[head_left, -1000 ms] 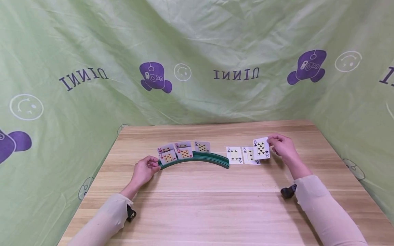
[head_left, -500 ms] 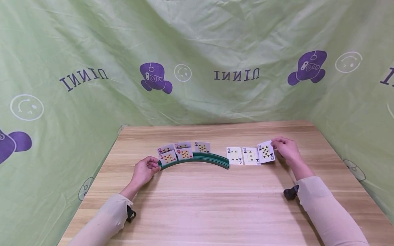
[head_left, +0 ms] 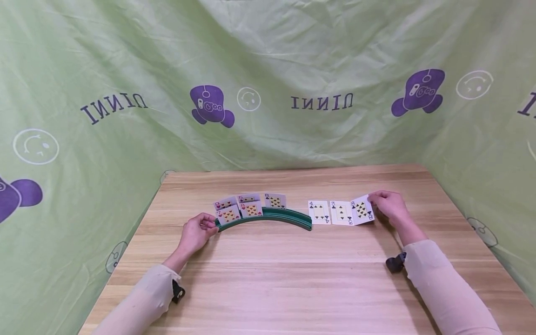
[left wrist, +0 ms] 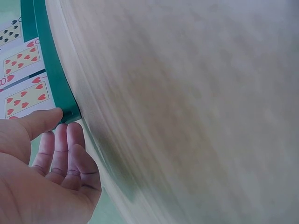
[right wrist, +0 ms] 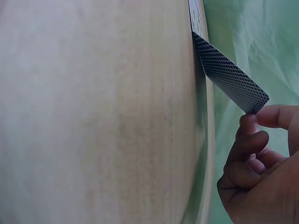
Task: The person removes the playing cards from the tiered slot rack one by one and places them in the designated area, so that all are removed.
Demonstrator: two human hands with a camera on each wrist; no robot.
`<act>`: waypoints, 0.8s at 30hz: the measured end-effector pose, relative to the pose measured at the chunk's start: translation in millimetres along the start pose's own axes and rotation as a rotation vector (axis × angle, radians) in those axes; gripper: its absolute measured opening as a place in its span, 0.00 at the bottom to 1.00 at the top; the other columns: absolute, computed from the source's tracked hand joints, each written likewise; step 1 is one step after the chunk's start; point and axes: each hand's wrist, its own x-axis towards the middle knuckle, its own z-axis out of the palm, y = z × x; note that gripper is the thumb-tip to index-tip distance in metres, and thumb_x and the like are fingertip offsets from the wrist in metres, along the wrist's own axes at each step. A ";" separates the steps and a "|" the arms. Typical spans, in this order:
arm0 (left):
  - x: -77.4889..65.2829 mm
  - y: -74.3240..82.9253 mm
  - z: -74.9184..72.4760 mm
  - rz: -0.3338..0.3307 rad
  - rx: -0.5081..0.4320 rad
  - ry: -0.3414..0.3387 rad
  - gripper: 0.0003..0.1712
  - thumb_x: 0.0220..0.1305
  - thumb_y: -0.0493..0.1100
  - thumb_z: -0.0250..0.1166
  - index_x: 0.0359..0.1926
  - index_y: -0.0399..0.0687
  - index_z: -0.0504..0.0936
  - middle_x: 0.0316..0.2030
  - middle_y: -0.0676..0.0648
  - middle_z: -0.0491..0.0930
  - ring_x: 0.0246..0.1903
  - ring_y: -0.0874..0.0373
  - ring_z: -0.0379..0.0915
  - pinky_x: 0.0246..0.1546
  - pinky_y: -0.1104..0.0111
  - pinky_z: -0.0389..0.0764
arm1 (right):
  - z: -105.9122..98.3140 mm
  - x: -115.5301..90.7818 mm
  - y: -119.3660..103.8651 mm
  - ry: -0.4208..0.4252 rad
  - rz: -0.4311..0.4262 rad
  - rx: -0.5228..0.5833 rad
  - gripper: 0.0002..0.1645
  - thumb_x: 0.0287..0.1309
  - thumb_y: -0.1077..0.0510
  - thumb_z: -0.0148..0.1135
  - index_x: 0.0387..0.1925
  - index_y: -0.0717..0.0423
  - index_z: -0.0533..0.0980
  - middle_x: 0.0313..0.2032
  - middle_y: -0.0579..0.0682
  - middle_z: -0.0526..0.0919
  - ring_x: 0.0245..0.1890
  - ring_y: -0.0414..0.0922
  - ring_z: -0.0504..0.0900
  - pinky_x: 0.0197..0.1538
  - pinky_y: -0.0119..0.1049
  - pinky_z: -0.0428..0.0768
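Observation:
My right hand (head_left: pixel 390 204) pinches a playing card, the eight of clubs (head_left: pixel 361 210), by its right edge. The card is tilted, its left edge down beside the three of clubs (head_left: pixel 341 212); its patterned back (right wrist: pixel 231 77) shows in the right wrist view. At the left, my left hand (head_left: pixel 197 234) grips the near end of a curved green card holder (head_left: pixel 289 215) between thumb and fingers. Standing in the holder are the seven of hearts (head_left: pixel 229 214), the eight of hearts (head_left: pixel 251 209) and, behind, several more cards, including a black eight (head_left: pixel 275 200).
The four of clubs (head_left: pixel 319 212) lies face up between the holder's right end and the three of clubs. All of it is on a wooden table (head_left: pixel 284 279). A green printed cloth (head_left: pixel 276 135) hangs behind the table and along its sides.
My right hand has moved the eight of clubs right and lowered it, uncovering the three of clubs and tilting the card. The left hand and the holder have stayed put.

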 end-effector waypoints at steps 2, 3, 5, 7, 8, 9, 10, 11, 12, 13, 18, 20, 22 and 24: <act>0.1 -0.1 0.1 0.000 -0.001 0.000 0.15 0.58 0.33 0.70 0.47 0.40 0.80 0.38 0.42 0.83 0.37 0.55 0.79 0.38 0.74 0.80 | 0.8 0.1 0.4 -0.005 -0.009 -0.010 0.28 0.68 0.52 0.55 0.63 0.65 0.71 0.59 0.65 0.75 0.48 0.48 0.74 0.43 0.31 0.75; 0.1 0.0 0.2 -0.002 -0.003 0.000 0.15 0.58 0.33 0.71 0.47 0.40 0.80 0.38 0.43 0.83 0.37 0.55 0.79 0.38 0.74 0.80 | 1.0 0.2 0.6 -0.010 -0.011 -0.014 0.28 0.68 0.52 0.55 0.62 0.65 0.72 0.59 0.65 0.75 0.49 0.49 0.74 0.44 0.32 0.75; -0.1 0.4 0.3 -0.004 -0.005 0.000 0.15 0.58 0.33 0.71 0.46 0.41 0.80 0.38 0.43 0.83 0.37 0.55 0.79 0.38 0.74 0.80 | 1.8 0.4 1.2 -0.024 -0.015 -0.024 0.29 0.68 0.51 0.55 0.62 0.66 0.71 0.59 0.66 0.75 0.52 0.52 0.74 0.45 0.33 0.74; -0.2 0.2 0.5 -0.001 -0.005 0.001 0.15 0.57 0.33 0.71 0.46 0.40 0.80 0.38 0.43 0.83 0.36 0.55 0.79 0.38 0.75 0.79 | 1.8 0.4 1.6 -0.037 -0.017 -0.033 0.30 0.68 0.50 0.55 0.62 0.66 0.71 0.60 0.67 0.74 0.53 0.54 0.73 0.46 0.34 0.72; -0.3 0.2 0.6 0.000 -0.004 0.001 0.15 0.57 0.33 0.71 0.46 0.40 0.80 0.38 0.43 0.83 0.36 0.55 0.79 0.37 0.75 0.79 | 1.4 0.5 2.0 -0.042 -0.017 -0.039 0.30 0.68 0.49 0.55 0.62 0.66 0.71 0.59 0.67 0.74 0.53 0.54 0.73 0.46 0.34 0.72; -0.4 0.1 0.6 0.001 -0.004 0.001 0.15 0.57 0.33 0.71 0.46 0.40 0.80 0.37 0.43 0.83 0.36 0.55 0.79 0.37 0.76 0.79 | 1.0 0.6 2.3 -0.044 -0.017 -0.048 0.30 0.68 0.49 0.55 0.62 0.66 0.71 0.59 0.66 0.75 0.53 0.53 0.73 0.45 0.34 0.72; -0.5 0.2 0.5 0.002 -0.002 0.001 0.15 0.58 0.33 0.71 0.46 0.40 0.80 0.38 0.43 0.83 0.36 0.55 0.79 0.37 0.76 0.78 | 0.6 0.3 2.3 -0.046 -0.016 -0.051 0.30 0.68 0.48 0.55 0.62 0.66 0.71 0.58 0.66 0.75 0.50 0.52 0.74 0.44 0.34 0.72; -0.5 0.1 0.3 0.004 -0.002 0.002 0.15 0.58 0.33 0.71 0.46 0.40 0.80 0.37 0.43 0.83 0.36 0.55 0.79 0.37 0.76 0.78 | 0.0 0.3 2.4 -0.047 -0.015 -0.054 0.30 0.68 0.48 0.55 0.62 0.65 0.71 0.56 0.65 0.76 0.48 0.51 0.75 0.43 0.34 0.73; -0.4 -0.1 0.2 0.007 -0.001 0.002 0.15 0.58 0.33 0.71 0.46 0.40 0.80 0.38 0.43 0.83 0.36 0.56 0.79 0.36 0.76 0.78 | -0.9 0.0 2.3 -0.045 -0.017 -0.059 0.29 0.68 0.49 0.55 0.62 0.65 0.72 0.55 0.63 0.78 0.45 0.49 0.75 0.42 0.34 0.74; -0.4 -0.1 0.1 0.007 0.000 0.002 0.15 0.58 0.33 0.71 0.46 0.40 0.80 0.38 0.43 0.83 0.36 0.56 0.79 0.37 0.77 0.78 | -1.2 -0.3 2.2 -0.042 -0.016 -0.056 0.29 0.68 0.49 0.55 0.61 0.65 0.72 0.53 0.62 0.79 0.42 0.47 0.75 0.40 0.34 0.75; -0.4 -0.3 -0.1 0.019 0.007 0.004 0.15 0.57 0.33 0.71 0.46 0.40 0.80 0.38 0.43 0.83 0.36 0.56 0.79 0.38 0.76 0.79 | -5.4 -2.5 0.8 -0.032 -0.023 -0.040 0.27 0.69 0.50 0.55 0.60 0.65 0.72 0.44 0.53 0.82 0.31 0.40 0.74 0.34 0.33 0.75; -0.3 -0.1 -0.1 0.019 0.010 0.005 0.15 0.58 0.33 0.71 0.47 0.40 0.80 0.38 0.43 0.83 0.37 0.56 0.79 0.38 0.75 0.79 | -6.2 -3.3 -0.4 -0.034 -0.025 -0.038 0.27 0.69 0.49 0.55 0.60 0.64 0.72 0.43 0.51 0.83 0.30 0.39 0.74 0.34 0.33 0.75; -0.4 -0.2 0.0 0.019 0.011 0.007 0.15 0.58 0.33 0.71 0.46 0.40 0.80 0.38 0.42 0.83 0.37 0.56 0.79 0.38 0.75 0.80 | -5.9 -3.8 -1.9 -0.046 -0.025 -0.024 0.27 0.69 0.49 0.55 0.61 0.64 0.72 0.43 0.50 0.83 0.32 0.39 0.75 0.35 0.32 0.76; -0.3 -0.3 0.3 0.022 0.010 0.010 0.15 0.57 0.33 0.71 0.46 0.40 0.80 0.38 0.42 0.83 0.36 0.56 0.79 0.38 0.75 0.80 | -4.7 -4.6 -4.5 -0.063 -0.023 -0.012 0.28 0.69 0.49 0.55 0.62 0.64 0.71 0.43 0.48 0.83 0.35 0.40 0.76 0.38 0.32 0.78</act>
